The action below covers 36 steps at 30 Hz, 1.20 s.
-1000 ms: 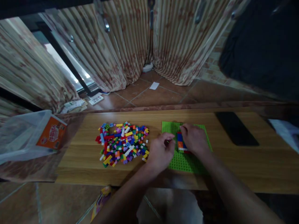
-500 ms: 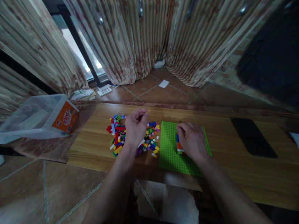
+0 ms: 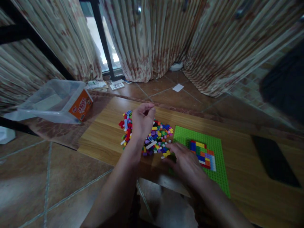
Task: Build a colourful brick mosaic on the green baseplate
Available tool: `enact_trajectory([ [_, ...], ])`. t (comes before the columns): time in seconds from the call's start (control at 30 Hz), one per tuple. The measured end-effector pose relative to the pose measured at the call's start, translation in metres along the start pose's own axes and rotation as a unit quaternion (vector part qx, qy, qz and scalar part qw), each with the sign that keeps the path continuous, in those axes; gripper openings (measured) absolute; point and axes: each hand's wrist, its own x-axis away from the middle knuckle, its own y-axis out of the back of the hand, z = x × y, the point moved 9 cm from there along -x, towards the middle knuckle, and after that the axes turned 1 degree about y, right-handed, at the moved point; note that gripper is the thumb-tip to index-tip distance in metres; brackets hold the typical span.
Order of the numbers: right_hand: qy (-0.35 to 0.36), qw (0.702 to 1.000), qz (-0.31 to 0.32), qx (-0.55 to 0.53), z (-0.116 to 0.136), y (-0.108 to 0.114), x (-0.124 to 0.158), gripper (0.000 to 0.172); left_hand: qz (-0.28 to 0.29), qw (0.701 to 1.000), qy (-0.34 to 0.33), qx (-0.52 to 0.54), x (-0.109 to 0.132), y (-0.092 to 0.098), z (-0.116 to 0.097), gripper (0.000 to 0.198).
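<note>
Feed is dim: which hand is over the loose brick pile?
The left hand, raised over the loose bricks with fingertips pinched together; the right hand lies low at the green baseplate.

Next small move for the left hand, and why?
Probably carry the left hand from the brick pile to the brick patch on the green baseplate: its fingertips look pinched shut over the pile, though no brick shows between them, and the right hand rests open at the baseplate's edge.

We see a bright green plate [image 3: 183, 137] carrying a blue, yellow, red, orange and white patch [image 3: 203, 154], a many-coloured pile of bricks [image 3: 158, 139], and beige-striped curtains [image 3: 152, 38] with reddish blotches.
</note>
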Motion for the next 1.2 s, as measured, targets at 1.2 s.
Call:
enact_trajectory([
  [1.2,-0.069,0.990,-0.102,0.067,-0.022,0.008,-0.023,0.077,0.017,1.000,0.024,0.000,0.001,-0.002,0.008,0.014],
])
